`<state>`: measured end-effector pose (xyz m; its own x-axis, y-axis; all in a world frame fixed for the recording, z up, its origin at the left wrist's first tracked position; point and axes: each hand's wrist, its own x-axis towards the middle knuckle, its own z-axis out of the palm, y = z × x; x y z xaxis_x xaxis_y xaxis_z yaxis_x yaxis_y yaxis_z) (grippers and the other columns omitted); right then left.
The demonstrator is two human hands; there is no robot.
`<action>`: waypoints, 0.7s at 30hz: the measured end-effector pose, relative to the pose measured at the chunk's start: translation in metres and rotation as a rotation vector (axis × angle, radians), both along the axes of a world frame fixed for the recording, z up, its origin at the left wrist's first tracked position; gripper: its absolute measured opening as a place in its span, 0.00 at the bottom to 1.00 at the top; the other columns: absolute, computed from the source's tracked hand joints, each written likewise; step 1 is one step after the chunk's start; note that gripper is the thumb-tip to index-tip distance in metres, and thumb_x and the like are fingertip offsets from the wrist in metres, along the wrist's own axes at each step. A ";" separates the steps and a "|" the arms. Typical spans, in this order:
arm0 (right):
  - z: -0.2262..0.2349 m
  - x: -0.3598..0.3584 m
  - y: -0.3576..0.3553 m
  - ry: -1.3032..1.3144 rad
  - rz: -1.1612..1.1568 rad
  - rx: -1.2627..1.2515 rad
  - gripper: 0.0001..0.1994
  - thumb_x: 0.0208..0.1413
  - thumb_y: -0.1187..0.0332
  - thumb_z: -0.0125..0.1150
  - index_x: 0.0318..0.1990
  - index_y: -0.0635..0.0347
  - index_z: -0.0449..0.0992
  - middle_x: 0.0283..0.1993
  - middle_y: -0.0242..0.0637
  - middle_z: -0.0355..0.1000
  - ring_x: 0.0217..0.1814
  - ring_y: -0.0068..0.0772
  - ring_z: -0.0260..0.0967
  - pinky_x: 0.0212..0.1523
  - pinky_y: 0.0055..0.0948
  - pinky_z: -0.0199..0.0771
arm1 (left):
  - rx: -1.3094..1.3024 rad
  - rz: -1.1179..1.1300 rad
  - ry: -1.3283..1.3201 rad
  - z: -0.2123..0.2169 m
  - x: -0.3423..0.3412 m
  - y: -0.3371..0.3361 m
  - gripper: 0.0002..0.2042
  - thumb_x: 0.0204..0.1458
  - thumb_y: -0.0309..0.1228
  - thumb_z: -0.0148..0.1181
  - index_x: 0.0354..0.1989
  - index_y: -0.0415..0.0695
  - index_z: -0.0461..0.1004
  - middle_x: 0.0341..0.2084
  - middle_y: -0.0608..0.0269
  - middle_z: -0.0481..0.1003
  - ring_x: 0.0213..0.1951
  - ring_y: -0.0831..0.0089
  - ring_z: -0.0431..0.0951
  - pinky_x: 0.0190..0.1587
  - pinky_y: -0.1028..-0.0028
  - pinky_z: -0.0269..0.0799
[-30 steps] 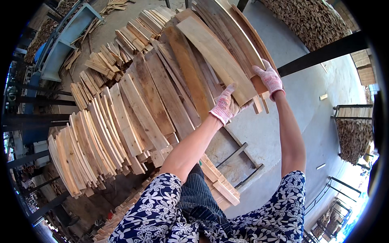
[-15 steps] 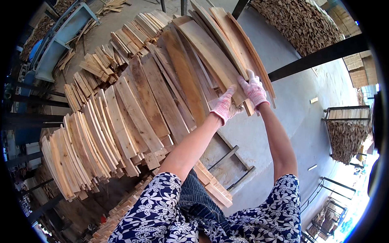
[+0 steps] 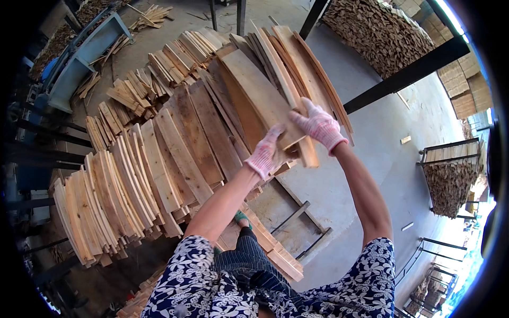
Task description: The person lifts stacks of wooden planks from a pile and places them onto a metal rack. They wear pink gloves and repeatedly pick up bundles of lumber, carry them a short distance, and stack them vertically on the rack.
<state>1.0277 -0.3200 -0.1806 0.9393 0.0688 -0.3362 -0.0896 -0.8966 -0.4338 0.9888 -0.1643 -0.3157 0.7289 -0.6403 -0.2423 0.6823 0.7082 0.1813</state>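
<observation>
A wide pale wooden board [image 3: 252,87] lies on top of the far right end of a long row of boards. My left hand [image 3: 269,152], in a white and pink knitted glove, is closed on its near left corner, thumb on top and the other fingers hidden beneath. My right hand [image 3: 321,126], gloved alike, grips at the board's near right edge, its fingers partly hidden. Just under that hand, the end of a narrower board [image 3: 308,153] sticks out. Further right, several long boards [image 3: 323,79] lean side by side.
The row of stacked boards [image 3: 159,159] curves away to my left, with shorter pieces [image 3: 132,93] behind it. A black metal post [image 3: 408,74] slants across the right. A low metal frame [image 3: 302,228] lies on the floor. Wood-filled racks [image 3: 450,180] stand further right.
Both hands have moved left and nearer to me, and the wide board has shifted left with them. The narrower board's end now shows beside it. My view has tilted slightly.
</observation>
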 end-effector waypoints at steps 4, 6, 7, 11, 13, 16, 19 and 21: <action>-0.018 -0.026 0.030 -0.024 0.142 0.121 0.40 0.58 0.35 0.57 0.69 0.55 0.63 0.58 0.53 0.74 0.59 0.55 0.73 0.59 0.47 0.71 | 0.329 -0.054 -0.049 0.027 -0.038 0.106 0.28 0.65 0.50 0.51 0.68 0.45 0.63 0.62 0.54 0.72 0.62 0.57 0.73 0.60 0.45 0.73; -0.039 -0.023 0.035 0.394 -0.167 0.657 0.37 0.62 0.41 0.58 0.70 0.56 0.62 0.62 0.47 0.71 0.59 0.35 0.75 0.51 0.36 0.80 | 0.478 0.025 -0.100 0.027 -0.063 0.150 0.22 0.64 0.40 0.58 0.63 0.44 0.68 0.57 0.58 0.76 0.59 0.65 0.77 0.58 0.59 0.78; -0.053 -0.014 0.042 0.074 -0.263 0.477 0.35 0.64 0.43 0.56 0.71 0.54 0.60 0.64 0.47 0.69 0.58 0.39 0.75 0.49 0.38 0.80 | 0.723 0.063 0.053 0.020 -0.068 0.155 0.22 0.60 0.33 0.63 0.62 0.44 0.68 0.56 0.58 0.76 0.57 0.66 0.78 0.56 0.64 0.80; -0.118 -0.008 0.114 0.028 -0.361 0.071 0.39 0.64 0.40 0.49 0.75 0.51 0.52 0.72 0.57 0.56 0.73 0.69 0.42 0.65 0.64 0.55 | 1.014 0.052 -0.190 -0.020 -0.088 0.145 0.31 0.55 0.35 0.69 0.65 0.41 0.63 0.53 0.57 0.77 0.56 0.64 0.77 0.58 0.68 0.74; -0.143 -0.009 0.142 -0.068 -0.554 0.030 0.42 0.63 0.37 0.47 0.76 0.52 0.48 0.73 0.60 0.52 0.79 0.78 0.29 0.71 0.72 0.46 | 1.348 -0.114 -0.218 -0.038 -0.092 0.135 0.38 0.54 0.38 0.68 0.70 0.39 0.56 0.55 0.52 0.76 0.57 0.59 0.76 0.58 0.67 0.69; -0.160 -0.007 0.158 -0.036 -0.500 -0.081 0.44 0.63 0.35 0.46 0.76 0.53 0.46 0.75 0.58 0.51 0.79 0.78 0.30 0.71 0.71 0.45 | 1.595 -0.304 -0.329 -0.051 -0.088 0.138 0.44 0.50 0.43 0.68 0.72 0.40 0.52 0.52 0.45 0.78 0.55 0.52 0.78 0.58 0.64 0.71; -0.154 -0.010 0.156 -0.007 -0.487 -0.085 0.44 0.62 0.35 0.47 0.77 0.53 0.45 0.75 0.58 0.50 0.79 0.78 0.31 0.71 0.72 0.45 | 1.203 -0.328 -0.307 -0.054 -0.067 0.162 0.44 0.53 0.49 0.67 0.70 0.37 0.52 0.59 0.46 0.73 0.62 0.56 0.73 0.60 0.64 0.69; -0.143 -0.017 0.156 -0.068 -0.452 -0.066 0.47 0.58 0.39 0.56 0.76 0.55 0.45 0.73 0.59 0.53 0.78 0.74 0.38 0.70 0.69 0.51 | 0.738 0.023 -0.007 -0.055 -0.051 0.168 0.56 0.48 0.56 0.71 0.75 0.36 0.43 0.68 0.45 0.63 0.71 0.60 0.61 0.68 0.66 0.60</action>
